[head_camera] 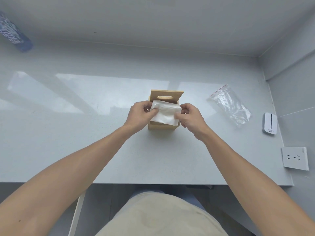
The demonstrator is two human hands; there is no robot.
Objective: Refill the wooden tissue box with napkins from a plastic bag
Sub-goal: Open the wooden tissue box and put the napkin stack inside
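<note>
A small wooden tissue box point(162, 128) stands in the middle of the grey table. Its lid point(166, 95), with an oval slot, is tipped up at the far side. A stack of white napkins point(165, 113) lies over the box's open top, tilted and partly inside. My left hand point(141, 114) pinches the stack's left edge. My right hand point(190, 119) grips its right edge. A clear plastic bag point(230, 103) with a red seal strip lies flat and looks empty, to the right of the box.
A blue patterned bottle point(14, 34) lies at the far left by the wall. A small white device point(269, 123) and a white wall socket point(294, 158) are at the right. The table's front edge point(153, 183) runs just above my lap.
</note>
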